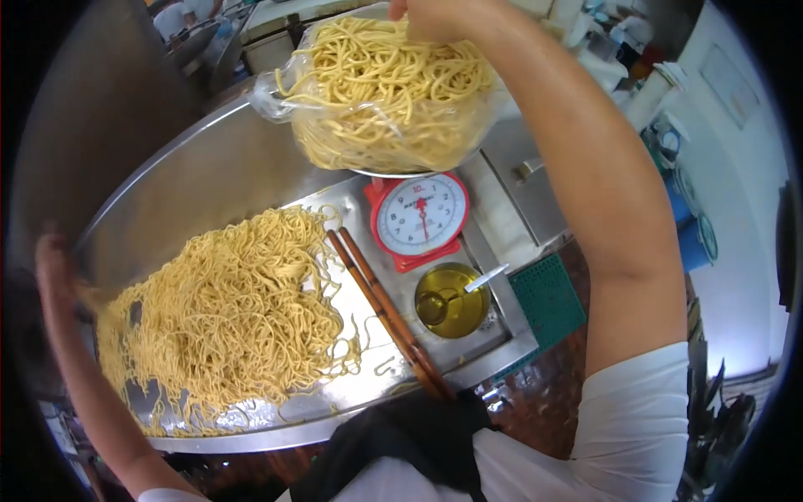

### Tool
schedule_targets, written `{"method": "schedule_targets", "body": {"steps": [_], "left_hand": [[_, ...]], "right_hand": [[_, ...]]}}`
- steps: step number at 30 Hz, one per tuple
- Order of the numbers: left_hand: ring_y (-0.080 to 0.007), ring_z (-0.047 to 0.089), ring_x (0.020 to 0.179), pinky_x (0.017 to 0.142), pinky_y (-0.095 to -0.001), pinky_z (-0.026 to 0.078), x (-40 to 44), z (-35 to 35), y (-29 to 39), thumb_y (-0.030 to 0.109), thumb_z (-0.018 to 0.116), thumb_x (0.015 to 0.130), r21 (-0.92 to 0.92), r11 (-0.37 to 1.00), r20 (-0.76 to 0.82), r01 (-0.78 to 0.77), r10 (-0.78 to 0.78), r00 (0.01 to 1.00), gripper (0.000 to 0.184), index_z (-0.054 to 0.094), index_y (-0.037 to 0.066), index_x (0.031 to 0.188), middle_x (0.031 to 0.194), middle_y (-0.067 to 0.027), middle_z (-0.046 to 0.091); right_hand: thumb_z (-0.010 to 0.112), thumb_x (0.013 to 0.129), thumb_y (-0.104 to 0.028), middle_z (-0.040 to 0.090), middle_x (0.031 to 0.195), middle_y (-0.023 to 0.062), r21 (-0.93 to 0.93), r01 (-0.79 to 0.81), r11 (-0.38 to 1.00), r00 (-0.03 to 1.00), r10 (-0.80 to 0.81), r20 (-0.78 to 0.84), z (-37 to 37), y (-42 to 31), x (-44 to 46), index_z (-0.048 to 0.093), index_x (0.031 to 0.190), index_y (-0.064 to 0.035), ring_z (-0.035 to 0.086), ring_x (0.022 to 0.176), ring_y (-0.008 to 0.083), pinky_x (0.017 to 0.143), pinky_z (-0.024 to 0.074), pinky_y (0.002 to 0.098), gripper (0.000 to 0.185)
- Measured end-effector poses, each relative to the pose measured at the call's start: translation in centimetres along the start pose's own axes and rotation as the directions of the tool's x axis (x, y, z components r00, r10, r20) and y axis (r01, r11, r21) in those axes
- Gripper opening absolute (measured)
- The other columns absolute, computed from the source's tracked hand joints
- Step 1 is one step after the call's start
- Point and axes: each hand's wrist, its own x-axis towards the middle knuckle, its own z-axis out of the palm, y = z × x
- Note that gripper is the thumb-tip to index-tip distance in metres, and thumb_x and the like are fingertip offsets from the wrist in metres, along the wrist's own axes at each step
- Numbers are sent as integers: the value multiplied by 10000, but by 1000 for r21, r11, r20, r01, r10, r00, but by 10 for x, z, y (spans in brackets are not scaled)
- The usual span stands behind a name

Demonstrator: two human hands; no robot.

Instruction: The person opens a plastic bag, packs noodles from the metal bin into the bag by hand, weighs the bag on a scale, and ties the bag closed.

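My left hand [57, 272] is at the far left, smeared by motion, beside the left end of a wide heap of yellow noodles [242, 309] on a metal tray-like table [360, 385]. A blurred yellow streak lies between that hand and the heap; whether the fingers hold noodles I cannot tell. At the top, my right hand [439, 21] is at the upper edge of a clear plastic bag [335, 134] full of thicker-looking noodles [393, 63]. Its fingers are mostly hidden or cut off by the frame. The bag rests on a red dial scale [421, 213], its pan mostly covered.
Two long brown wooden sticks [389, 318] lie across the table right of the heap. Near them stands a bowl of yellow oil [456, 314] with a ladle [487, 278] in it. A green mat [548, 305] and blue containers [694, 238] are at right. People [171, 21] are in the background.
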Motion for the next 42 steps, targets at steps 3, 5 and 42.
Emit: {"method": "schedule_targets", "body": {"steps": [3,5,42], "left_hand": [[-162,600,779,641,-342,495,-35,43,-63,311,662,829,940,282,325,-190,-582,745,326,619,7,938,854,-107,631],[-249,638,1024,850,-331,514,-68,75,-68,371,705,805,876,32,414,-481,-560,718,530,600,17,1186,1111,-169,655],[-243,651,958,830,-349,514,-56,190,47,303,774,703,635,-101,615,-766,-535,580,533,622,10,1121,981,-140,680]], "right_hand": [[635,759,-70,703,941,158,-136,104,985,990,-90,106,18,-3,8,711,976,-69,672,876,306,746,532,411,230],[648,748,-92,703,926,146,-142,104,984,990,-88,111,44,-2,15,707,957,-81,664,870,314,740,527,425,217],[662,765,-120,707,924,135,211,14,977,992,13,-125,55,9,17,741,911,-100,679,848,302,743,545,407,167]]}}
